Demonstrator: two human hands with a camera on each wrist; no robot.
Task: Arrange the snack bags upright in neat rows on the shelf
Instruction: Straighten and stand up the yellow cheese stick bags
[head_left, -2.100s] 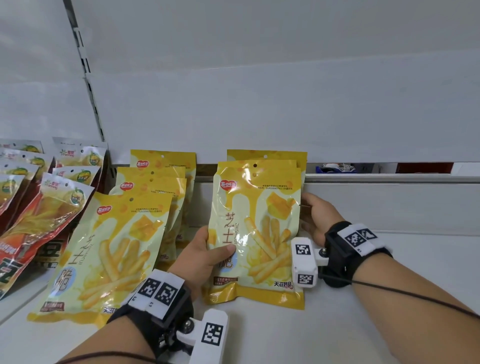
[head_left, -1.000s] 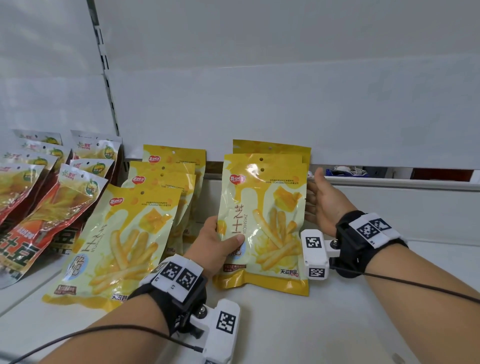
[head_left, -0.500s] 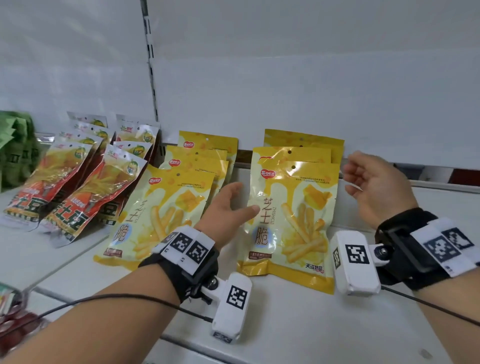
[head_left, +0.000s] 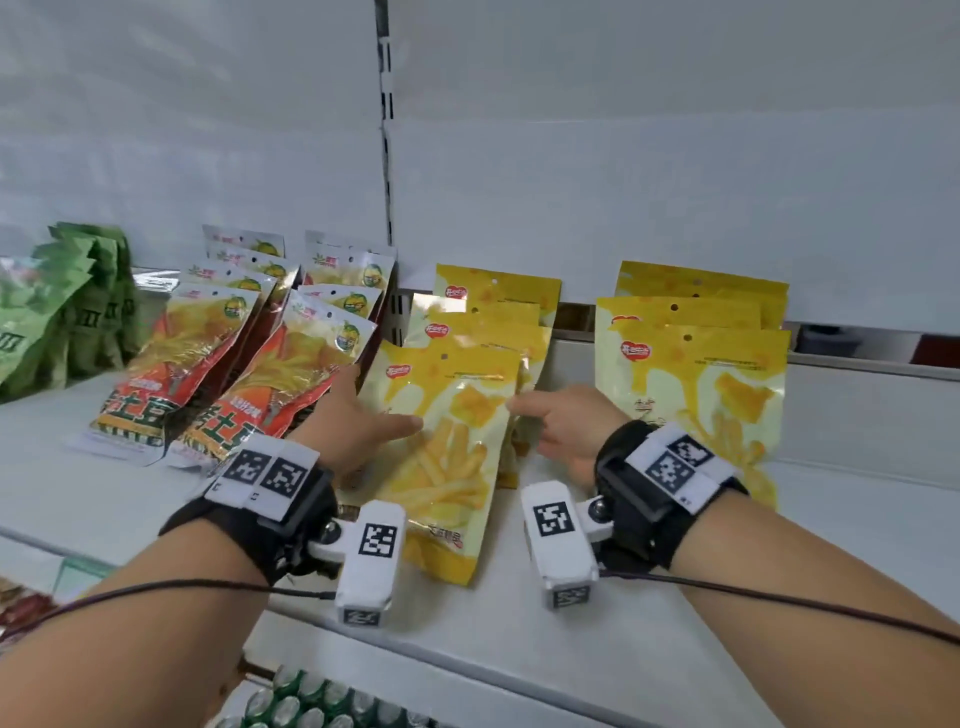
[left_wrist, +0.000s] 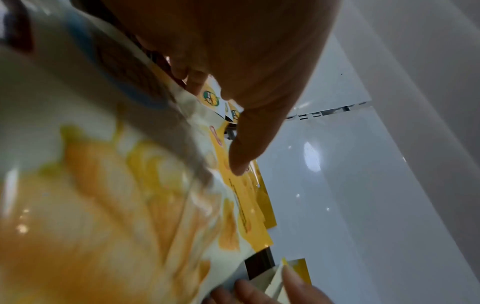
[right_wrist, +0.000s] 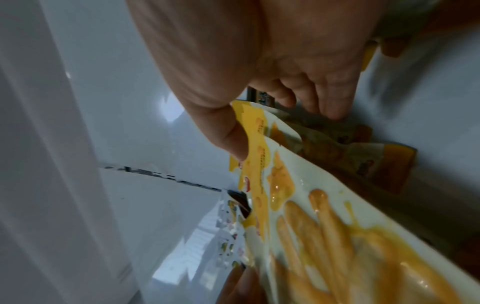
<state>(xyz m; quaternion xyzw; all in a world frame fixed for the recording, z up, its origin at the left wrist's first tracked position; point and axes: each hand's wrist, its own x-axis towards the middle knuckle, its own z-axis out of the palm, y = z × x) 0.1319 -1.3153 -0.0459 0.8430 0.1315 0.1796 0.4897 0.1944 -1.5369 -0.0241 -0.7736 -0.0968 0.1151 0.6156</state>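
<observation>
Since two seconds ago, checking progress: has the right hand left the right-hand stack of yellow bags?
Yes. The right hand has moved left, off the right stack, and now touches the leaning front bag of the left yellow stack.

My hands frame a yellow-and-cream snack bag (head_left: 447, 452) printed with golden fries; beside it stand red-and-orange bags (head_left: 171, 374), green bags (head_left: 57, 306), on a white shelf (head_left: 675, 623); black wristbands (head_left: 649, 499) carry black-and-white square codes.

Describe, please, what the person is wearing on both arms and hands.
Both forearms are bare, with no sleeves or gloves. Each wrist carries a black strap topped by a white band printed with square black codes, plus a white coded camera block trailing a thin dark cable.
</observation>
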